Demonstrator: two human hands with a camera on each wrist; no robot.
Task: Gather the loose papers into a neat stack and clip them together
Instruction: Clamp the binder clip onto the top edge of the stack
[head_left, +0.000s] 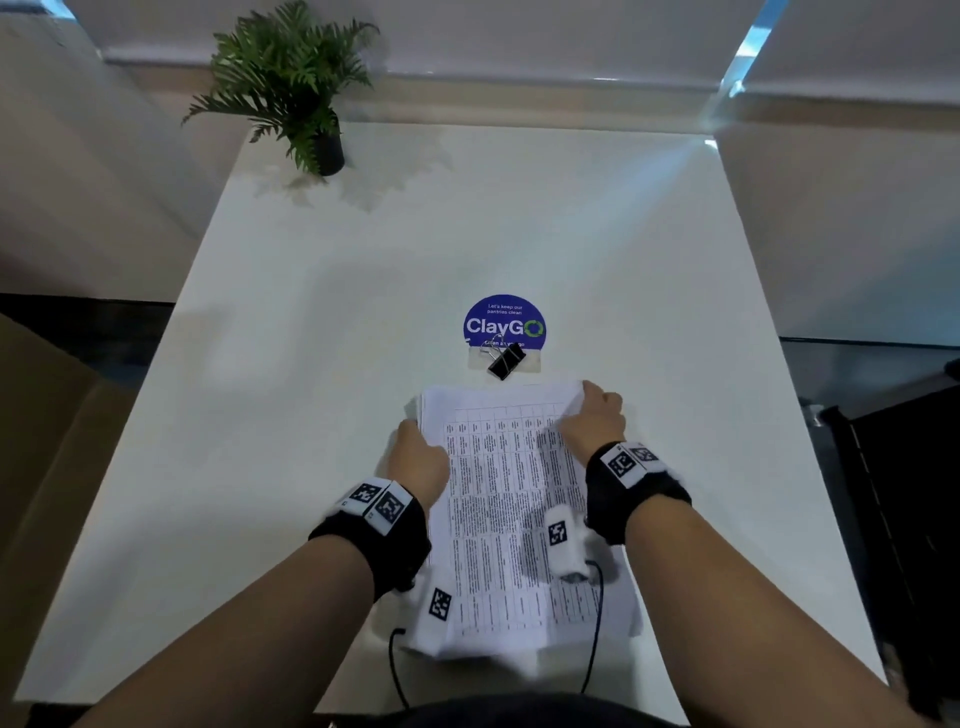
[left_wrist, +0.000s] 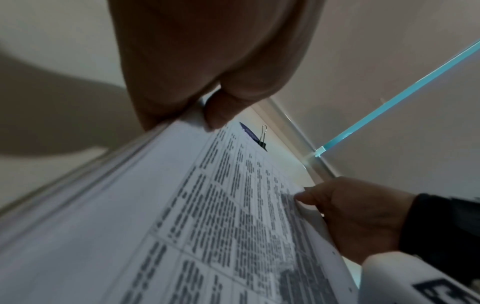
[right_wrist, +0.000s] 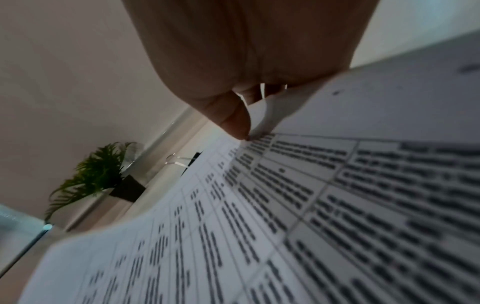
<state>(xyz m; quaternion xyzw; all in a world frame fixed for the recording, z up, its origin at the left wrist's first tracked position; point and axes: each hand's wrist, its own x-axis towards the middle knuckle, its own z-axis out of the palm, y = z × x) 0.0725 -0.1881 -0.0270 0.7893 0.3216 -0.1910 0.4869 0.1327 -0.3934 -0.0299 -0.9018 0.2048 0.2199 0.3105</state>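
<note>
A stack of printed papers (head_left: 498, 499) with table text sits on the white table (head_left: 291, 364) near its front edge. My left hand (head_left: 415, 457) grips the stack's left edge near the far corner, thumb on top of the papers (left_wrist: 182, 205). My right hand (head_left: 595, 415) pinches the far right corner, thumb pressing the top sheet of the papers (right_wrist: 311, 205). The lower sheets fan out unevenly at the near end. A black binder clip (head_left: 505, 359) lies just beyond the stack on a blue round sticker (head_left: 504, 318); the binder clip (left_wrist: 262, 138) also shows past my left thumb.
A small potted fern (head_left: 291, 83) stands at the table's far left corner. Thin black cables (head_left: 395, 660) hang from my wrist bands over the near edge. A dark cabinet (head_left: 904, 493) stands to the right of the table.
</note>
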